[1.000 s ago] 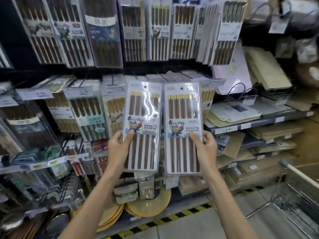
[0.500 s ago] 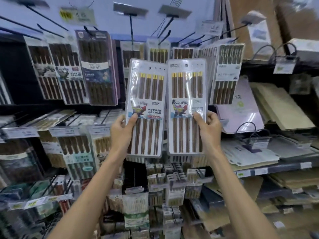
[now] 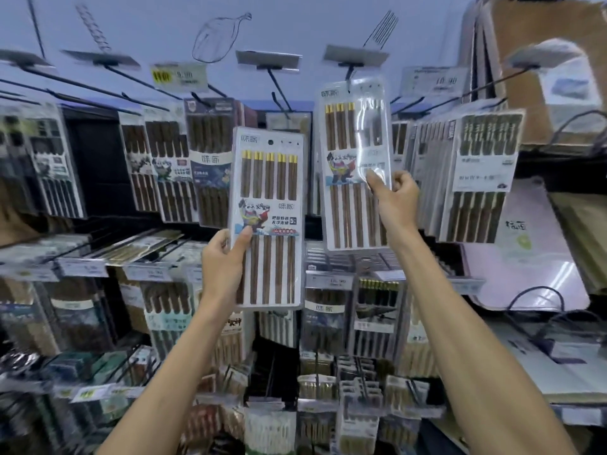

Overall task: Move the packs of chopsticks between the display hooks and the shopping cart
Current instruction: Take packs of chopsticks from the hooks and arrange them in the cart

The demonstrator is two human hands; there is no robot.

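Your left hand (image 3: 226, 261) grips one chopstick pack (image 3: 267, 221) by its left edge, upright in front of the hung packs (image 3: 207, 159) | your right hand (image 3: 397, 198) pinches a second pack (image 3: 351, 165) by its right edge, higher and to the right, its top just under a display hook (image 3: 348, 71).

Left pack (image 3: 267, 218) sits in the left grip (image 3: 226, 261), held by its left edge, in front of the hanging packs (image 3: 207, 159). Right pack (image 3: 354, 165), in the right grip (image 3: 395, 198), stands higher and to the right. Its top is at a display hook (image 3: 349, 72); whether it is threaded on cannot be told.
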